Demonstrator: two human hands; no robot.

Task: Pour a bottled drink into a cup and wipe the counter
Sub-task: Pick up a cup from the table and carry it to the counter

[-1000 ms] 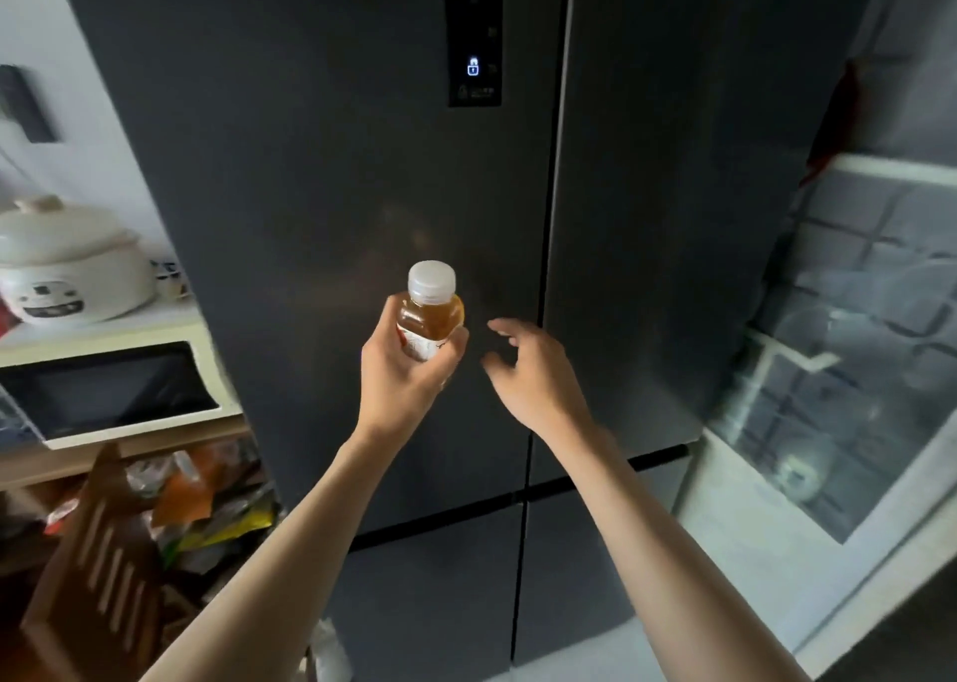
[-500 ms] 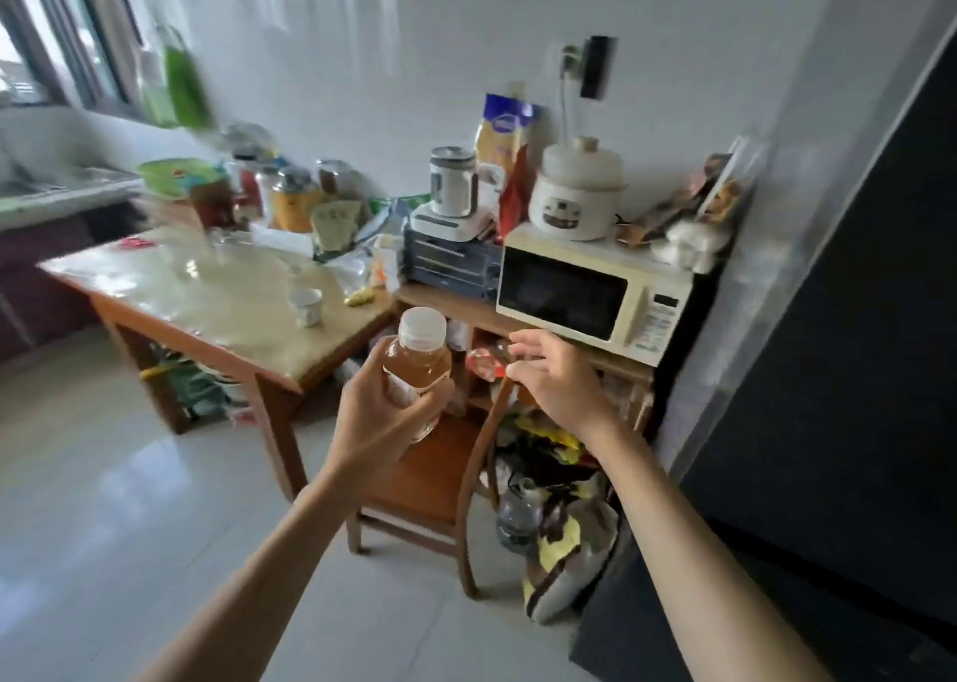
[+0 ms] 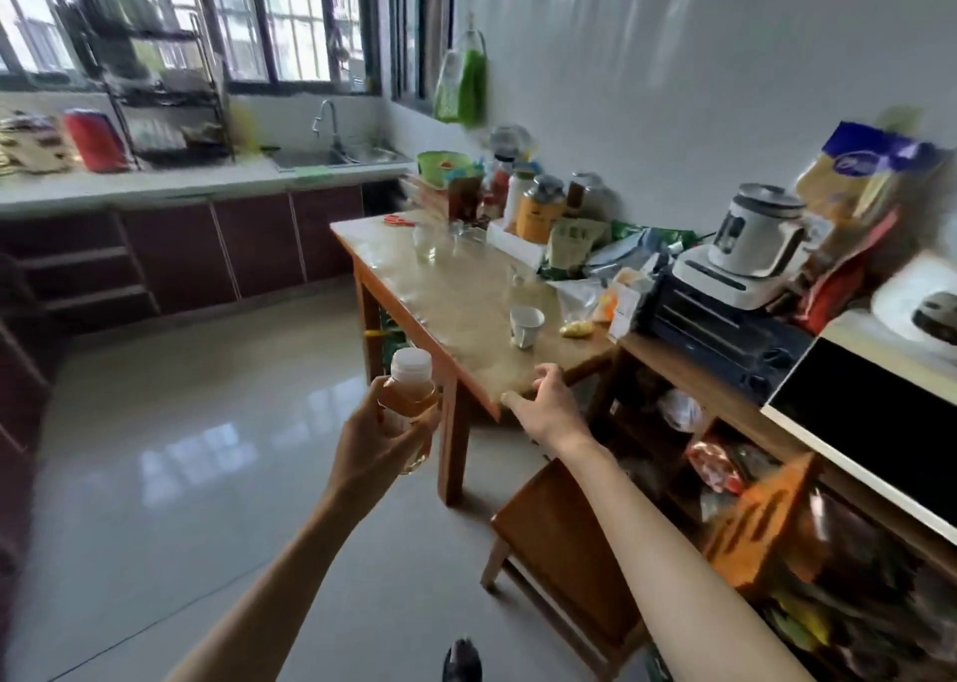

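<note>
My left hand [image 3: 378, 448] grips a small clear bottle [image 3: 409, 396] of amber drink with a white cap, held upright at chest height in front of the table's near corner. To its right my right hand [image 3: 549, 407] hovers with fingers spread and nothing in it, just before the table edge. A white cup [image 3: 525, 326] stands on the wooden table [image 3: 466, 319] near its right end, beyond my right hand. A clear glass [image 3: 427, 243] stands farther back on the same table.
Jars, packets and boxes crowd the table's far side [image 3: 538, 205]. A wooden chair [image 3: 564, 547] stands under my right arm. A shelf to the right bears a toaster oven [image 3: 725, 319], a blender and a microwave [image 3: 870, 422]. A counter with a sink [image 3: 310, 161] runs along the window wall.
The view has swung left from the dark fridge to the kitchen table and counter. The table is closer now, and both hands stay raised with the bottle in the left.
</note>
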